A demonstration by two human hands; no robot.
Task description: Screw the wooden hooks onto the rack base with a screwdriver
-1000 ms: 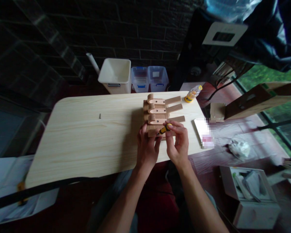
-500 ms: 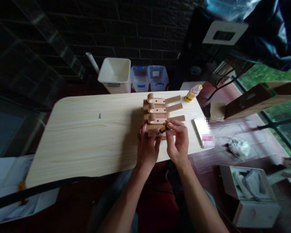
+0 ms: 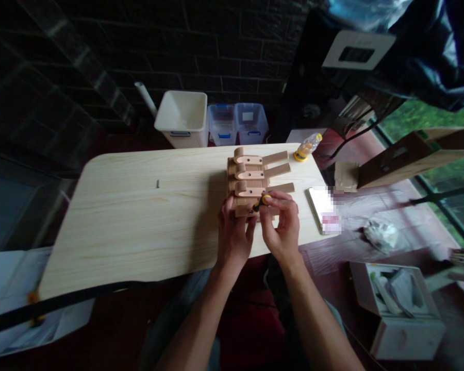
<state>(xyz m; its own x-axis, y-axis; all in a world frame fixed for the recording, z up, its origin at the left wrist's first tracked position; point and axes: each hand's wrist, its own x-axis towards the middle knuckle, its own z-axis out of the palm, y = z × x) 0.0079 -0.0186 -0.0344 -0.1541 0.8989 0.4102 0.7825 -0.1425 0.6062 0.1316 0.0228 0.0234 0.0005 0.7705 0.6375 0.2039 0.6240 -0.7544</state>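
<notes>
- Screwdriver (image 3: 260, 203): handle banded in yellow and black.
- Wooden assembly (image 3: 242, 192): coloured light tan, with a pinkish cast on the rounded strips; dark round dots are set along these.
- Tabletop (image 3: 139, 221): pale cream, streaked lengthwise by faint wood grain.
- Bottle (image 3: 308, 147): clear, trimmed in yellow at tip and base.
- Bin (image 3: 183, 111): off-white; ribbing is seen on its outer side.
- Clear boxes (image 3: 251, 123): tinted bluish, accented by blue handles.
- Wall (image 3: 216, 46): near-black, gridded by paler block joints.
- Cardboard box (image 3: 394, 162): brown, patched with green.
- Foliage (image 3: 429, 118): bright green.
</notes>
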